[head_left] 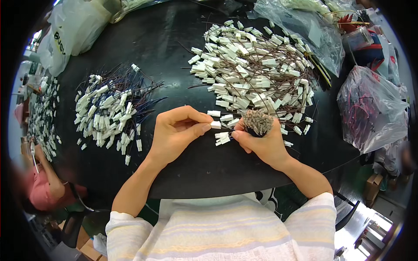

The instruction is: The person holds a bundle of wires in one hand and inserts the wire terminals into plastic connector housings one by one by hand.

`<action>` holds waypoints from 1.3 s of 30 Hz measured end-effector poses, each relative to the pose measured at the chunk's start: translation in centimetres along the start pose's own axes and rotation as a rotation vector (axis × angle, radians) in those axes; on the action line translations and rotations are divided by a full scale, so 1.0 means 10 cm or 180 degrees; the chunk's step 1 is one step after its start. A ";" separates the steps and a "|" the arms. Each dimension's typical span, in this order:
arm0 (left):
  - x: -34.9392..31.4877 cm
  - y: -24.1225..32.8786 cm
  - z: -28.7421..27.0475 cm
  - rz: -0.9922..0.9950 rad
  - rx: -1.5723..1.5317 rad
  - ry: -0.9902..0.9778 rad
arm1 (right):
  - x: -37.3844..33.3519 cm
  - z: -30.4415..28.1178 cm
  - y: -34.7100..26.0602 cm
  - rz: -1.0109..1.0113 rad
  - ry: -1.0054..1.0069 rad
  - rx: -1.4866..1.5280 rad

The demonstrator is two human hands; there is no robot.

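My left hand (180,130) pinches a small white plastic connector (215,125) between thumb and index finger. Gathered in my right hand (267,141) is a bundle of thin dark wires (257,123), its many tan-grey tips facing up. A few white connectors (222,138) sit by my right thumb; whether they hang from wires held there or lie on the table, I cannot tell. Beyond my right hand spreads a large heap of white connectors on brown wires (248,65). Left of my left hand lies a smaller heap of white connectors on dark blue and brown wires (109,108).
These heaps lie on a black table (187,174) with a curving front edge. A clear plastic bag (370,108) stands at the right, a whitish bag (78,35) at the far left. Another person in a pink top (45,185) works by more white pieces (43,117) on the left.
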State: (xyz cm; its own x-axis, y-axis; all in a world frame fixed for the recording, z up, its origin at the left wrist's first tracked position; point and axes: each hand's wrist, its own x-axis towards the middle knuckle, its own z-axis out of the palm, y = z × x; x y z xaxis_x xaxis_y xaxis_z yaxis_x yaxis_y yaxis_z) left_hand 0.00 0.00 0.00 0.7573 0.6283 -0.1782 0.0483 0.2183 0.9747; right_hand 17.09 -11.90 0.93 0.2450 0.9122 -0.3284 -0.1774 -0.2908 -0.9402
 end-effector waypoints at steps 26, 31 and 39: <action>-0.02 -0.10 0.17 0.1019 0.1138 -0.0206 | -0.03 -0.01 0.04 -0.0212 -0.0074 -0.0269; 0.14 0.10 0.08 0.1626 0.2322 0.0473 | 0.00 -0.01 0.00 -0.0109 -0.0255 -0.0051; 0.12 0.03 0.07 0.0901 0.2023 0.0287 | 0.00 -0.03 -0.02 0.0031 -0.0276 0.0131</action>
State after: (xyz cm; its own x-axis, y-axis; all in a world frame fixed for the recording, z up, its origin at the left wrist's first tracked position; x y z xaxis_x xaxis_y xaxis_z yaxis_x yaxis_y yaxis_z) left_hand 1.44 0.28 0.14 0.7413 0.6620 0.1103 0.2494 -0.4244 0.8704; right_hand 17.40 -11.86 1.12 0.1601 0.9315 -0.3266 -0.2188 -0.2892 -0.9319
